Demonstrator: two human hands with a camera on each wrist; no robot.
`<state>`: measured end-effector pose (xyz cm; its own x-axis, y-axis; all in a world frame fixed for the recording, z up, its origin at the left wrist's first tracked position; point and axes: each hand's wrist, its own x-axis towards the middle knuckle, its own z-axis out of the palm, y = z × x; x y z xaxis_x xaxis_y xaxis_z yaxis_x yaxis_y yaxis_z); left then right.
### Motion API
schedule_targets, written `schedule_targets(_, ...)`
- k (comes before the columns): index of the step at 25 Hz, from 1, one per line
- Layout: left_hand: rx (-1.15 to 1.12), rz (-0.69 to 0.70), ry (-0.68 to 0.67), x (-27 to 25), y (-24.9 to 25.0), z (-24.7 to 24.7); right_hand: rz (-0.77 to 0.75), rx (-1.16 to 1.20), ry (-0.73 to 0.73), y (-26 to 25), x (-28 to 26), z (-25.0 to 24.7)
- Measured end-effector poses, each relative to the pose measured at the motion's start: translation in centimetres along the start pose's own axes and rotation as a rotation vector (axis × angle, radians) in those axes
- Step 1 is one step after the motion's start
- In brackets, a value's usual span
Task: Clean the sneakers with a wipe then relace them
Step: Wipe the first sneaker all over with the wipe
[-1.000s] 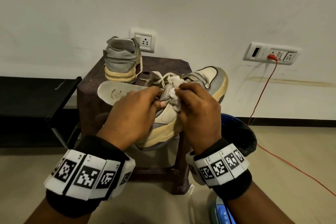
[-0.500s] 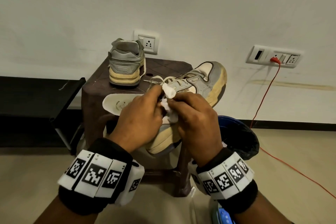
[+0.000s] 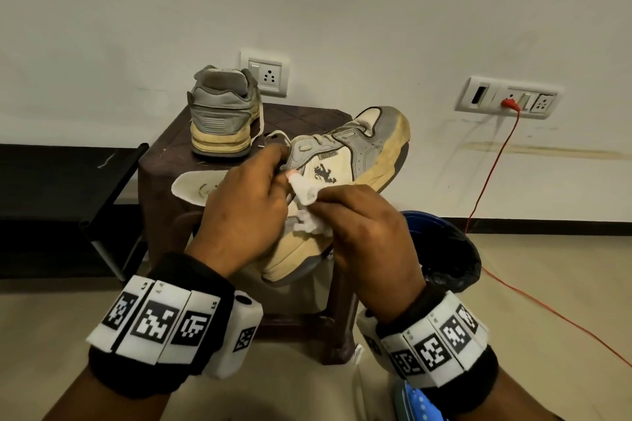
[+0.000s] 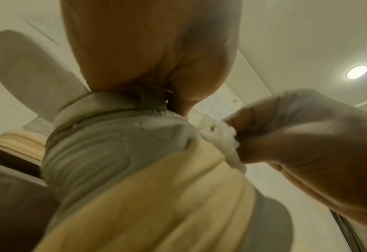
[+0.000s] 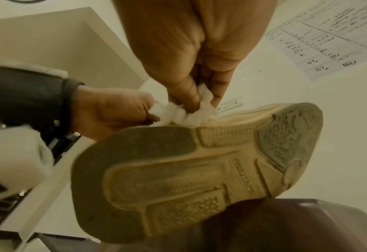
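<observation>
I hold a worn grey and cream sneaker [image 3: 362, 154] tilted in the air over the stool, its logo side towards me. My left hand [image 3: 273, 164] grips its upper by the laces and tongue. A crumpled white wipe [image 3: 307, 196] is pinched in my right hand [image 3: 328, 203] and pressed on the sneaker's side panel. In the right wrist view the right hand's fingers [image 5: 189, 95] pinch the wipe [image 5: 186, 116] above the sole [image 5: 199, 167]. The left wrist view shows the sneaker's toe [image 4: 118, 158] and the wipe [image 4: 221, 134]. The second sneaker [image 3: 222, 116] stands on the stool, heel towards me.
A loose insole [image 3: 195, 186] lies on the brown plastic stool [image 3: 160, 161]. A blue bin with a black liner [image 3: 448, 249] stands on the floor at the right. A red cable [image 3: 492, 167] hangs from a wall socket. A black rack [image 3: 113, 188] stands to the left.
The sneaker has turned from laces-up to its logo side facing me and risen a little. The wipe has moved from the tongue down to the side panel.
</observation>
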<state>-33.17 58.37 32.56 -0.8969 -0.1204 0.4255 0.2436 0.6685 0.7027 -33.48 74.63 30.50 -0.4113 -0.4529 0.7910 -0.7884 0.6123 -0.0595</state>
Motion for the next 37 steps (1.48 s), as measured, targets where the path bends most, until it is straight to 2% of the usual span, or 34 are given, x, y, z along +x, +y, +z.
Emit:
schedule_targets(3,-0.043,0.009,-0.022,-0.1,0.2,0.0,0.11,-0.105,0.098,2.7,0.6,-0.5)
schedule_targets(6,-0.024,0.033,-0.021,-0.2,0.4,0.3,0.214,-0.081,0.156,5.2,1.3,-1.5)
schedule_targets(11,-0.132,-0.027,0.003,0.5,-0.5,0.4,0.107,-0.019,-0.013,2.2,-0.7,-0.9)
schedule_targets(13,-0.159,-0.042,-0.015,0.5,-0.5,0.3,0.072,-0.013,-0.039,2.0,-1.1,-0.9)
schedule_targets(18,-0.197,-0.016,-0.07,0.3,-0.3,0.4,0.19,-0.052,0.135,5.4,0.2,-1.3)
schedule_targets(20,-0.192,-0.001,-0.088,0.2,-0.2,0.7,0.216,-0.072,0.152,5.8,0.3,-1.3)
schedule_targets(23,-0.188,0.018,-0.066,0.2,0.1,1.0,0.226,-0.043,0.077,4.9,0.3,-1.7)
schedule_targets(26,-0.179,-0.016,-0.009,0.5,-0.1,1.1,0.133,0.025,-0.122,2.6,-0.5,-1.8)
schedule_targets(28,-0.183,-0.043,0.009,0.7,-0.5,1.0,0.082,0.033,-0.18,1.4,-1.1,-1.4)
schedule_targets(35,-0.341,-0.061,-0.065,0.6,-0.4,1.0,0.222,-0.047,0.056,4.6,1.0,-0.1)
schedule_targets(37,-0.48,-0.088,-0.183,0.6,-0.6,0.5,0.23,-0.041,0.085,4.9,1.4,0.0)
